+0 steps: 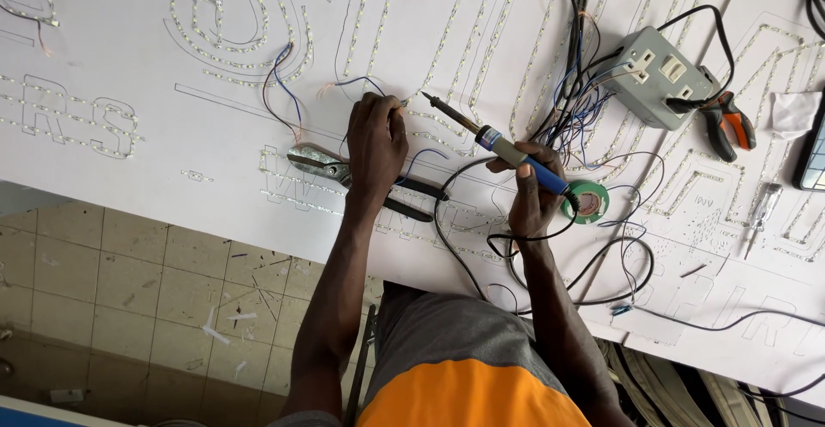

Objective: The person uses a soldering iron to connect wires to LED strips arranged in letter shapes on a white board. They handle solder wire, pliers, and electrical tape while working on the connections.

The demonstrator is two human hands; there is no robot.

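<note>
My right hand [534, 191] grips a soldering iron [494, 142] by its blue handle, the metal tip pointing up-left toward my left hand. My left hand [376, 142] pinches a thin wire end [402, 102] against the white sign board [155, 165], a short way from the iron's tip. Rows of small LEDs [223, 45] trace letter outlines across the board. Black-handled scissors [322, 165] lie under my left wrist. A green tape roll [589, 201] sits just right of my right hand.
A grey socket box [657, 75] with plugged cables stands at the upper right, red-handled pliers [730, 125] beside it. A tester screwdriver [760, 212], white cloth [795, 111] and phone edge [812, 156] lie far right. Black cords loop near the board's edge; tiled floor [129, 307] lies below.
</note>
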